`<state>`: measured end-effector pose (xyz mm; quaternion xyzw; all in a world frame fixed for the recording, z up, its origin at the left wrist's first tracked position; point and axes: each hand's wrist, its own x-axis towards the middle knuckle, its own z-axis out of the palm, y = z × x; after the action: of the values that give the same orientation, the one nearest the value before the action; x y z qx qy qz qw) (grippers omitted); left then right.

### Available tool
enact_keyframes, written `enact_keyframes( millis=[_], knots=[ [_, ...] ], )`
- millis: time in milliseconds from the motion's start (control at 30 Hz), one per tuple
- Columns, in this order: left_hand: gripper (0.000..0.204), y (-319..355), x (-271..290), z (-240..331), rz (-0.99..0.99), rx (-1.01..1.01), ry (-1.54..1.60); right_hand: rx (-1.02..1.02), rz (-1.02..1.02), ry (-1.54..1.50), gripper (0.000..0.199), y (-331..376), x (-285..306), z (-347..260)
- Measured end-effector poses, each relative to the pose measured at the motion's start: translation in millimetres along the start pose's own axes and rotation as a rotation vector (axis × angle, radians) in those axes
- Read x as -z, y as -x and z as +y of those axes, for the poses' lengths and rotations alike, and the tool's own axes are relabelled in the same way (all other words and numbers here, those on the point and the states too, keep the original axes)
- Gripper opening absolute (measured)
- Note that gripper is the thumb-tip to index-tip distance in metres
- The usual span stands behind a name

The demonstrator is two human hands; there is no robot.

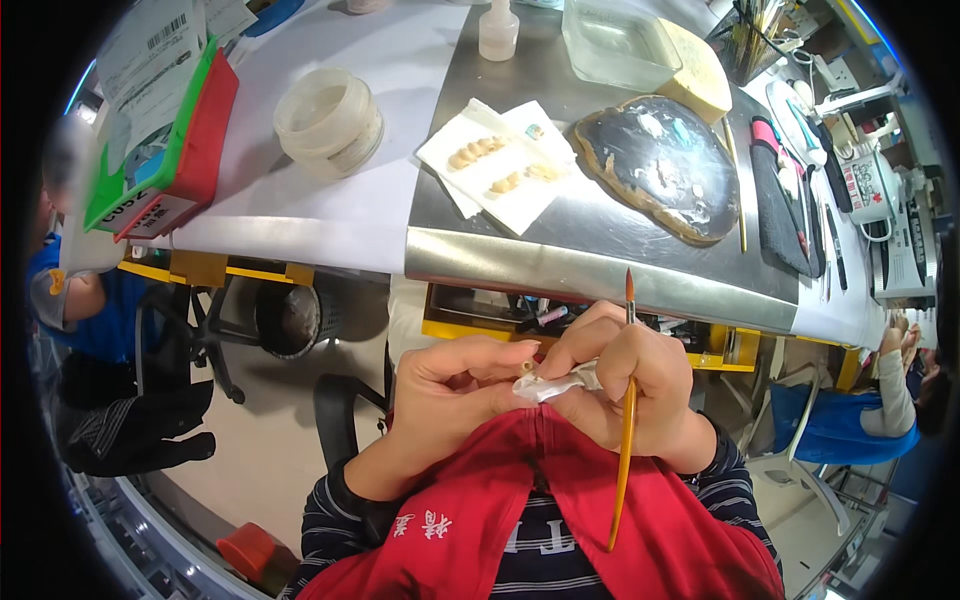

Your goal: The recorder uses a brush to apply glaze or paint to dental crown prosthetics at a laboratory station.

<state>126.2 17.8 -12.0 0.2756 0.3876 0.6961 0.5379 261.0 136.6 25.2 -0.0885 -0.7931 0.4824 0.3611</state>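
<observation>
In front of my chest, my left hand [448, 385] is closed, thumb and fingertips pinching a small tan piece [527, 367] that looks like a tooth crown; fingers partly hide it. My right hand [645, 372] meets it there, pressing a crumpled white tissue [550, 388] against the piece. That same hand also grips a thin paintbrush [624, 440] with a yellow handle, its dark pointed tip upward. Beyond the hands, tooth-shaped pieces [478, 152] rest on folded white paper [490, 205]. A dark palette slab [660, 165] with white and teal smears lies to their right.
A metal sheet [600, 268] covers the bench front, above an open drawer [465, 325]. Farther back stand a glass dish [620, 45], a yellowish sponge [695, 75] and a small bottle [498, 32]. Leftward are a cloudy jar [328, 122] and red-green trays [180, 160]. Other people sit at both sides.
</observation>
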Motion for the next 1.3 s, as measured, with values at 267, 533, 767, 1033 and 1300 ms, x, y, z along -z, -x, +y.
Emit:
enact_keyframes(
  millis=[267, 533, 767, 1033, 1300],
  knots=[
    [0.034, -8, -5, -1, -0.024, -0.084, -0.201, -0.045, 0.035, -0.016, 0.041, 9, 4, 5],
    [0.032, -11, -1, 1, -0.075, -0.139, -0.269, -0.129, 0.045, -0.090, 0.039, 5, 3, 3],
    [0.031, -8, 2, -1, -0.101, -0.058, -0.137, -0.193, -0.036, -0.054, 0.037, 2, 10, 1],
    [0.033, -6, 3, 2, -0.128, 0.090, 0.132, -0.412, 0.136, -0.445, 0.036, 12, 7, 2],
    [0.034, -6, 1, -1, -0.118, 0.021, 0.028, -0.351, 0.074, -0.400, 0.038, 12, 6, 2]
  ],
)
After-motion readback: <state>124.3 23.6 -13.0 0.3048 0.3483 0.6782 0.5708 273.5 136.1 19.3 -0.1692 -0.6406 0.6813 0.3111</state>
